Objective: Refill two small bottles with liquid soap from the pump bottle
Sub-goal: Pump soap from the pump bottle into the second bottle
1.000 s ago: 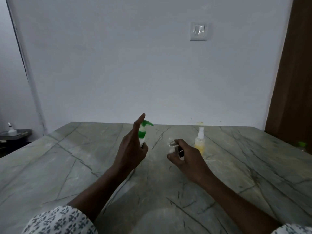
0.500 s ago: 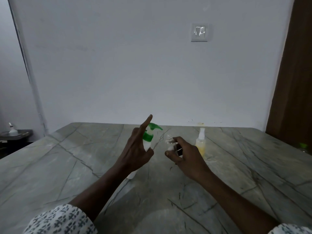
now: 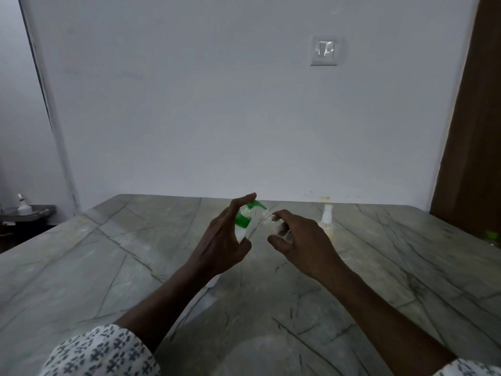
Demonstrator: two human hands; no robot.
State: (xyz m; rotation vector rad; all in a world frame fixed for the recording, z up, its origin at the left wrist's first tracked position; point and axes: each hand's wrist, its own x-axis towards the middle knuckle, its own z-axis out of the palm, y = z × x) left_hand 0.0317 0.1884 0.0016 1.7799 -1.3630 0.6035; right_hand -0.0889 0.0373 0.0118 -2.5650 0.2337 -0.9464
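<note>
No brand, label or writing can be read on any bottle.

At the centre of the frame the left hand (image 3: 222, 245) is wrapped around the white pump bottle (image 3: 240, 230), its forefinger resting on the green pump head (image 3: 254, 205); the bottle's base meets the marble table (image 3: 108, 267). Just right of it, the right hand (image 3: 298, 240) holds a small clear bottle (image 3: 268, 222) pinched between thumb and fingers, tilted with its mouth just under the green spout. Whether soap is flowing cannot be told.

The second small bottle (image 3: 326, 222), yellowish with a white spray top, stands upright behind the right hand, right of centre.

Against half a second ago, the forefinger has dropped from pointing upward onto the pump head, and the clear bottle has closed in on the spout.
</note>
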